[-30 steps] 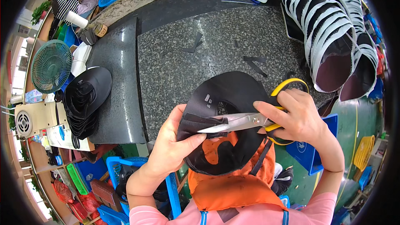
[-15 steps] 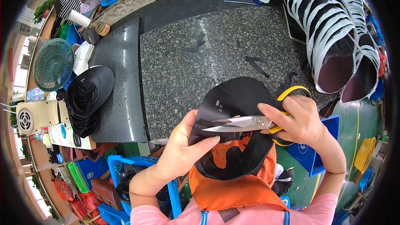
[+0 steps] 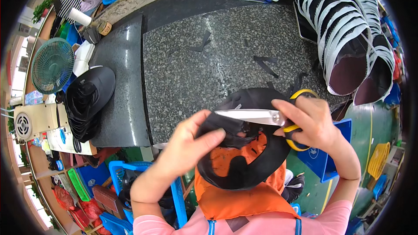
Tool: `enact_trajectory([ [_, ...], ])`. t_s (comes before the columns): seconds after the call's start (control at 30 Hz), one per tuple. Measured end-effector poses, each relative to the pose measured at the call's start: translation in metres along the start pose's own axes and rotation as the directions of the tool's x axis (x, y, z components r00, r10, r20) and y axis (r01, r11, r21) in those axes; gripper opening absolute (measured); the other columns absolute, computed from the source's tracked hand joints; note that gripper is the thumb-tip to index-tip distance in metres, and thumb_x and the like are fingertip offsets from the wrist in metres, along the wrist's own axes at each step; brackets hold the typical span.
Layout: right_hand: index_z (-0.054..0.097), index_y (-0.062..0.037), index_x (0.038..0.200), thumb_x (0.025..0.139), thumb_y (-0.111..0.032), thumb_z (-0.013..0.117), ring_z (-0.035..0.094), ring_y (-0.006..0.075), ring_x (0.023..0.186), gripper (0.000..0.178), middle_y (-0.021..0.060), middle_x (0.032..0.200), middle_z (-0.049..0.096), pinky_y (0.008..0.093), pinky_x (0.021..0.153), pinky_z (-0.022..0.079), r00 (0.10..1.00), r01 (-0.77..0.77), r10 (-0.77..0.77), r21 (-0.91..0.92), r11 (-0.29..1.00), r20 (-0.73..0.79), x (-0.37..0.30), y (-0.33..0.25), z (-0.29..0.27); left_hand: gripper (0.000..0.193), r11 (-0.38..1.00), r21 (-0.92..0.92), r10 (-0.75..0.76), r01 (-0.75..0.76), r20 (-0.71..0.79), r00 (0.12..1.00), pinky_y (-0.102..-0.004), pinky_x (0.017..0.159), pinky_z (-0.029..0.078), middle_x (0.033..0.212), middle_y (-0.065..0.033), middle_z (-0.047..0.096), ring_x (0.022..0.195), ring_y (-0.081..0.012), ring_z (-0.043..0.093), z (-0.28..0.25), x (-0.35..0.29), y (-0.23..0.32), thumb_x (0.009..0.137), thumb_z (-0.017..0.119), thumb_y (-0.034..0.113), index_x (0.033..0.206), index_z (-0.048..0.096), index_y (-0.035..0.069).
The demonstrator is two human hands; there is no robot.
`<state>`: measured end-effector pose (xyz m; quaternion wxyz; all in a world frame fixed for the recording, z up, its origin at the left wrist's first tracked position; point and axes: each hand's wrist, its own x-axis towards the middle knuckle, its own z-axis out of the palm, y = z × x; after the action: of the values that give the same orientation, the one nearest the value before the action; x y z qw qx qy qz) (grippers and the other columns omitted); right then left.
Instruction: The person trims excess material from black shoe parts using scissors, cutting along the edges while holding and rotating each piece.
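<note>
A black leather shoe upper [image 3: 257, 172] with a curved opening hangs over my lap at the table's near edge. My left hand [image 3: 185, 141] pinches its left side between thumb and fingers. Scissors with yellow handles [image 3: 254, 115] lie in my right hand [image 3: 311, 122], whose fingers are wrapped round the grips. Their blades look closed together and point left, passing above the leather with the tip beside my left fingers. Through the opening shows the orange apron [image 3: 244, 202].
Black offcut strips [image 3: 265, 66] lie on the speckled stone tabletop [image 3: 187, 82]. A pile of black shoe uppers [image 3: 89, 100] stands left, white-edged black pieces [image 3: 339, 30] at the right. Blue bins [image 3: 328, 165] and a blue basket [image 3: 180, 204] stand below. A person [image 3: 72, 2] sits far left.
The scissor blades have gone from parted to closed, and their tip now sits higher beside my left fingers. The leather's left part has folded or tilted, and its far edge sits lower.
</note>
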<state>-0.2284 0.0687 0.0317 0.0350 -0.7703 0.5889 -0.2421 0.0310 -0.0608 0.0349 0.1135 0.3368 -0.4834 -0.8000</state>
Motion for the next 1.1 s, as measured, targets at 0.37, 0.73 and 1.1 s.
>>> enact_trajectory([
  [0.37, 0.074, -0.0262, 0.102, 0.059, -0.026, 0.07, 0.041, 0.0137, 0.058, 0.044, -0.0033, 0.069, 0.034, 0.0286, 0.052, 0.032, 0.934, 0.356, -0.35, -0.276, 0.893, 0.074, 0.015, 0.003, -0.031, 0.027, 0.966, 0.124, -0.254, 0.227, 0.291, 0.922, -0.0249, 0.068, 0.055, 0.096, -0.0054, 0.068, 0.084, -0.0092, 0.065, -0.018, 0.022, 0.019, 0.098, 0.058, 0.022, 0.112, 0.061, -0.002],
  [0.73, 0.075, -0.0234, 0.1, 0.053, -0.024, 0.07, 0.039, 0.012, 0.051, 0.047, -0.0041, 0.064, 0.029, 0.0266, 0.047, 0.03, 0.898, 0.435, -0.427, -0.356, 0.827, 0.105, 0.02, -0.004, -0.04, 0.025, 0.966, 0.162, -0.244, 0.2, 0.327, 0.913, -0.0257, 0.079, 0.051, 0.097, -0.0048, 0.068, 0.088, -0.0085, 0.062, -0.013, 0.026, 0.028, 0.098, 0.057, 0.016, 0.111, 0.062, -0.004],
  [1.1, 0.072, -0.016, 0.108, 0.056, -0.03, 0.069, 0.046, 0.0227, 0.063, 0.054, 0.005, 0.074, 0.042, 0.0359, 0.056, 0.035, 0.981, 0.179, -0.134, -0.406, 0.896, 0.137, 0.002, -0.02, -0.032, 0.017, 0.996, 0.049, -0.07, 0.068, 0.028, 0.997, -0.0259, 0.079, 0.053, 0.096, -0.0063, 0.07, 0.085, -0.0091, 0.065, -0.017, 0.024, 0.014, 0.095, 0.058, 0.007, 0.107, 0.063, -0.005],
])
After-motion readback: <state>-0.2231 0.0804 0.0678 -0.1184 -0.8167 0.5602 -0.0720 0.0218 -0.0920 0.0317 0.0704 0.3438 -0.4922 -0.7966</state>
